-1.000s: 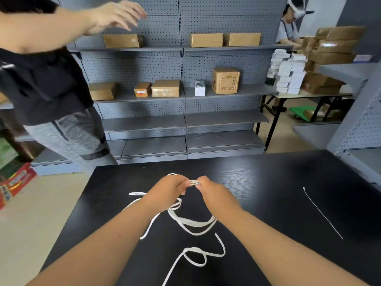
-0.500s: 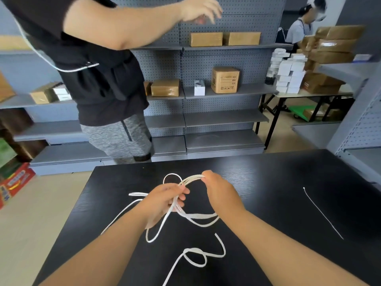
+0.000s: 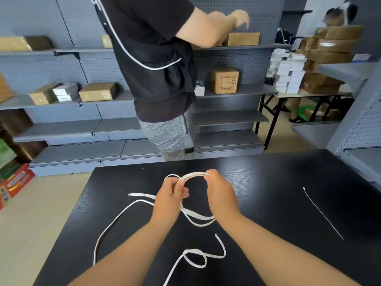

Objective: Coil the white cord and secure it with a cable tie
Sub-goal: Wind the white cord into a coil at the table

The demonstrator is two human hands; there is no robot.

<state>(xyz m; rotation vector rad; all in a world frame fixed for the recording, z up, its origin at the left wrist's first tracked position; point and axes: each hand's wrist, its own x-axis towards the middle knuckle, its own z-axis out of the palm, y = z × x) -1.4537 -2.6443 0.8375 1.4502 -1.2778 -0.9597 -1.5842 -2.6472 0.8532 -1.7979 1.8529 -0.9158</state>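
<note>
The white cord [image 3: 193, 175] arches in a few stacked strands between both hands above the black table [image 3: 288, 172], the arch running left to right, its hump away from the person. Loose loops trail down onto the tabletop toward the near edge and left. The left hand [image 3: 170, 196] pinches the arch's left foot, fingers closed on the strands; the right hand [image 3: 219, 193] is clamped on its right end. The cable tie [image 3: 322, 212] lies well apart to the right, straight, its long axis slanting from far-left to near-right.
</note>
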